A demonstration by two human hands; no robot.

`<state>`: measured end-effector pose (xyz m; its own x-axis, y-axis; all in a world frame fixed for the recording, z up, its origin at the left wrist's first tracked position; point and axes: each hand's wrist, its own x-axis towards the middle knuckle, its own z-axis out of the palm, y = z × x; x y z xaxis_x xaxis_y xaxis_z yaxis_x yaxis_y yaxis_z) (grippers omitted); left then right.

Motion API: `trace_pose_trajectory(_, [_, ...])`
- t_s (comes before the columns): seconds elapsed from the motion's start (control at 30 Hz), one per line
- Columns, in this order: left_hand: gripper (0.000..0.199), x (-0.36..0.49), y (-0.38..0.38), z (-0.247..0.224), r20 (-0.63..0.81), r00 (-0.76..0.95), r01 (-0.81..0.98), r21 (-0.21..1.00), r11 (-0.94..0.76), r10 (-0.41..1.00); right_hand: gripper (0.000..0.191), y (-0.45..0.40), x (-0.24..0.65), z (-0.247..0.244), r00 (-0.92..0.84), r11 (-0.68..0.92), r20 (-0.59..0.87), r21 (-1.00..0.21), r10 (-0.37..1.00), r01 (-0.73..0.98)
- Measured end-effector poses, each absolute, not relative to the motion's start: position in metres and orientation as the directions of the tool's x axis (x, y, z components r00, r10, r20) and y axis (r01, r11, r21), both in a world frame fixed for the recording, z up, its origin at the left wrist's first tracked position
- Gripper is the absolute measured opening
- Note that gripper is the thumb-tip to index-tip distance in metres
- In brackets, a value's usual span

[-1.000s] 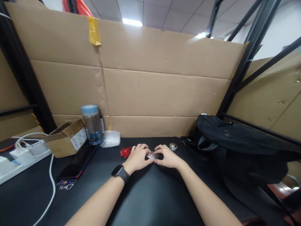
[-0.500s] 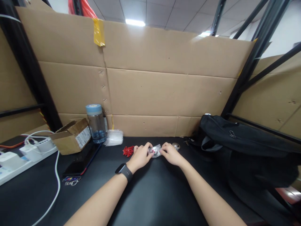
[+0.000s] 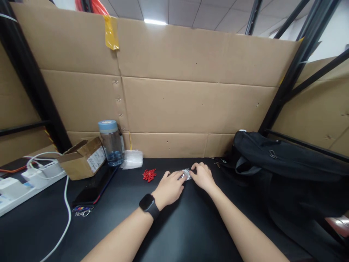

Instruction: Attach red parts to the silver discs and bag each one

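Note:
A round, clear roll, apparently tape (image 3: 187, 174), lies on the black table between my hands, with clear plastic under or beside it. My left hand (image 3: 169, 187), a dark watch on its wrist, has its fingertips on the roll's left side and partly covers it. At the right edge, the thumb and bent index finger of my right hand (image 3: 203, 176) grip the roll. A small heap of red clip-like pieces (image 3: 149, 175) sits left of my left hand, not touched. What lies beneath my left fingers is hidden.
Behind stands a cardboard wall (image 3: 174, 109). At left are a blue-lidded bottle (image 3: 110, 143), clear plastic bags (image 3: 132, 159), an open carton (image 3: 81, 159), a dark tablet-like device (image 3: 94, 189) and a power strip (image 3: 16, 198) with cables. A black bag (image 3: 289, 171) fills the right side.
The round roll, earlier right of my right hand, is now between both hands. My left hand has moved right and nearer me, uncovering the red heap. The plastic packet is now mostly hidden.

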<state>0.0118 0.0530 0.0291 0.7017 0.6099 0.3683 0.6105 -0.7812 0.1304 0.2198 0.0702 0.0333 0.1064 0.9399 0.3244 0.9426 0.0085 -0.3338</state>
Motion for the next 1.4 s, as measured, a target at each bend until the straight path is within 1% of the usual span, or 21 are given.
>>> trace_pose_trajectory(0.1, [0.043, 0.016, 0.051, 0.027, 0.375, 0.68, 0.652, 0.085, -0.754, 0.63, 0.014, 0.069, 0.226, 0.041, 0.14, -0.019, 0.335, -0.339, 0.932, 0.94])
trace_pose_trajectory(0.23, [0.042, 0.012, 0.06, 0.03, 0.34, 0.652, 0.7, 0.073, -0.71, 0.678, 0.013, 0.072, 0.237, 0.047, 0.178, -0.061, 0.323, -0.341, 0.93, 0.938])
trace_pose_trajectory(0.33, [0.041, 0.001, 0.074, 0.033, 0.332, 0.615, 0.741, 0.066, -0.668, 0.715, 0.014, 0.074, 0.244, 0.047, 0.174, -0.053, 0.337, -0.339, 0.925, 0.939])
trace_pose_trajectory(0.47, [0.037, -0.022, 0.094, 0.034, 0.311, 0.514, 0.816, 0.11, -0.568, 0.799, 0.017, 0.077, 0.25, 0.043, 0.155, -0.041, 0.328, -0.329, 0.932, 0.944])
trace_pose_trajectory(0.63, [0.041, -0.049, 0.114, 0.032, 0.227, 0.416, 0.863, 0.207, -0.461, 0.88, 0.02, 0.08, 0.256, 0.041, 0.174, -0.075, 0.308, -0.309, 0.935, 0.948])
trace_pose_trajectory(0.7, [0.043, -0.058, 0.119, 0.032, 0.199, 0.384, 0.879, 0.221, -0.423, 0.902, 0.022, 0.08, 0.26, 0.042, 0.178, -0.085, 0.296, -0.302, 0.938, 0.949])
trace_pose_trajectory(0.83, [0.045, -0.07, 0.125, 0.032, 0.192, 0.326, 0.904, 0.222, -0.364, 0.926, 0.03, 0.079, 0.271, 0.044, 0.174, -0.101, 0.249, -0.282, 0.953, 0.954])
trace_pose_trajectory(0.93, [0.048, -0.074, 0.128, 0.029, 0.173, 0.283, 0.918, 0.235, -0.319, 0.943, 0.034, 0.078, 0.283, 0.043, 0.108, -0.05, 0.2, -0.276, 0.974, 0.96])
trace_pose_trajectory(1.0, [0.051, -0.076, 0.13, 0.029, 0.156, 0.271, 0.919, 0.252, -0.303, 0.95, 0.029, 0.079, 0.291, 0.042, 0.021, 0.03, 0.175, -0.28, 0.984, 0.96])
trace_pose_trajectory(1.07, [0.054, -0.08, 0.131, 0.033, 0.175, 0.27, 0.907, 0.283, -0.311, 0.947, 0.028, 0.081, 0.298, 0.04, -0.042, 0.095, 0.184, -0.288, 0.982, 0.953])
trace_pose_trajectory(1.13, [0.053, -0.09, 0.132, 0.042, 0.238, 0.272, 0.891, 0.303, -0.337, 0.932, 0.031, 0.084, 0.302, 0.039, -0.047, 0.113, 0.221, -0.297, 0.974, 0.948])
trace_pose_trajectory(1.2, [0.047, -0.107, 0.134, 0.054, 0.299, 0.268, 0.89, 0.286, -0.354, 0.916, 0.033, 0.085, 0.304, 0.038, -0.027, 0.105, 0.244, -0.311, 0.969, 0.945])
trace_pose_trajectory(1.23, [0.043, -0.117, 0.135, 0.058, 0.299, 0.26, 0.901, 0.267, -0.342, 0.918, 0.032, 0.086, 0.304, 0.038, -0.016, 0.097, 0.244, -0.322, 0.97, 0.942])
trace_pose_trajectory(1.27, [0.043, -0.128, 0.136, 0.062, 0.3, 0.228, 0.919, 0.248, -0.307, 0.926, 0.029, 0.086, 0.303, 0.038, -0.003, 0.086, 0.239, -0.335, 0.971, 0.938])
trace_pose_trajectory(1.37, [0.054, -0.157, 0.138, 0.062, 0.283, 0.087, 0.965, 0.214, -0.151, 0.955, 0.024, 0.085, 0.301, 0.04, 0.038, 0.049, 0.224, -0.367, 0.974, 0.929])
trace_pose_trajectory(1.4, [0.054, -0.163, 0.138, 0.059, 0.268, 0.059, 0.973, 0.202, -0.116, 0.962, 0.024, 0.084, 0.301, 0.041, 0.05, 0.038, 0.224, -0.375, 0.973, 0.926])
